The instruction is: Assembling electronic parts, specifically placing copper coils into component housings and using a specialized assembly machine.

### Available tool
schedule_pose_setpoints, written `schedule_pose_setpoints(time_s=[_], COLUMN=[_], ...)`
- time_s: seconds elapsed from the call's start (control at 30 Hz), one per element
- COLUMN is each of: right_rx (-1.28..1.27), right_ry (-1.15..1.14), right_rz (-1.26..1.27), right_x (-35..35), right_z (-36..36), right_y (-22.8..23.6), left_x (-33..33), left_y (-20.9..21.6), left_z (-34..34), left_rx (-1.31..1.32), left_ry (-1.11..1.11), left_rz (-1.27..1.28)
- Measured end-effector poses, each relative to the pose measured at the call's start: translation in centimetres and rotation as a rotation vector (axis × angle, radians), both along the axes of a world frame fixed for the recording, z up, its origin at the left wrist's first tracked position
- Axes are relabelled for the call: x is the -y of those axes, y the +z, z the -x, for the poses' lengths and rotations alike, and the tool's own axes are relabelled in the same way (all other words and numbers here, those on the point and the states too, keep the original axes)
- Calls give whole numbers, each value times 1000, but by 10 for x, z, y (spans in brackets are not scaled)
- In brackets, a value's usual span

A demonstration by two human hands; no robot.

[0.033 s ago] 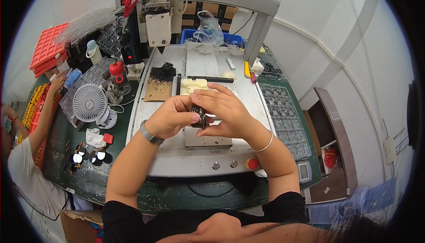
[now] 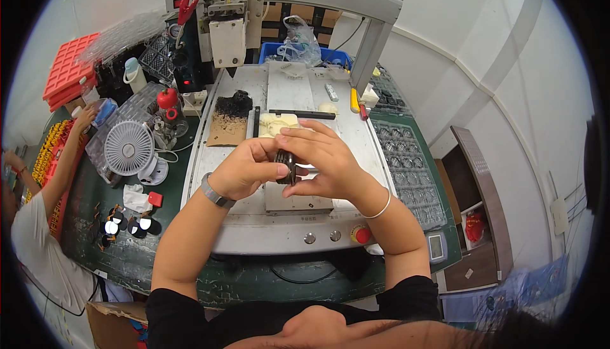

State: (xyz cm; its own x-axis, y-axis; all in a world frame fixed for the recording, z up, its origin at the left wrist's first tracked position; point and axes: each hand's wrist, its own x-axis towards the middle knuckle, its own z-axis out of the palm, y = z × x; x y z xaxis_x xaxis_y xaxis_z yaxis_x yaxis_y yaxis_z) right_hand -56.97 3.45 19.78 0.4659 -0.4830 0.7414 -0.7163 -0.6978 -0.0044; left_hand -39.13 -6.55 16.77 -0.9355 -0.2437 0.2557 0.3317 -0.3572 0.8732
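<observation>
My left hand (image 2: 244, 170) and my right hand (image 2: 321, 158) meet above the grey machine bed (image 2: 254, 234). Between their fingertips they pinch a small black round ribbed part (image 2: 286, 166), held on edge. Below the hands lies a flat grey fixture plate (image 2: 298, 199). A pale cream pad (image 2: 276, 122) lies just behind the hands. My left wrist wears a grey watch, my right wrist a thin bangle.
A gantry machine head (image 2: 225, 34) stands behind. A brown board with black parts (image 2: 229, 120) lies to the left. A small white fan (image 2: 129, 149), red trays (image 2: 67, 69), and trays of parts (image 2: 403, 158) surround the bed. Another person (image 2: 44, 215) works at the left. A red button (image 2: 362, 235) sits at the front.
</observation>
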Motion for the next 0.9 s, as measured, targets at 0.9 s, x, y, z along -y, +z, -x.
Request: schedule_pose_setpoints(time_s=[0.9], right_rx=[69], right_ry=[-38], right_rz=[-3], right_x=[4], right_z=[-5], right_y=[-2], left_x=[-1], left_y=[0], left_z=[-4], left_rx=[41], left_ry=[134], left_rz=[47])
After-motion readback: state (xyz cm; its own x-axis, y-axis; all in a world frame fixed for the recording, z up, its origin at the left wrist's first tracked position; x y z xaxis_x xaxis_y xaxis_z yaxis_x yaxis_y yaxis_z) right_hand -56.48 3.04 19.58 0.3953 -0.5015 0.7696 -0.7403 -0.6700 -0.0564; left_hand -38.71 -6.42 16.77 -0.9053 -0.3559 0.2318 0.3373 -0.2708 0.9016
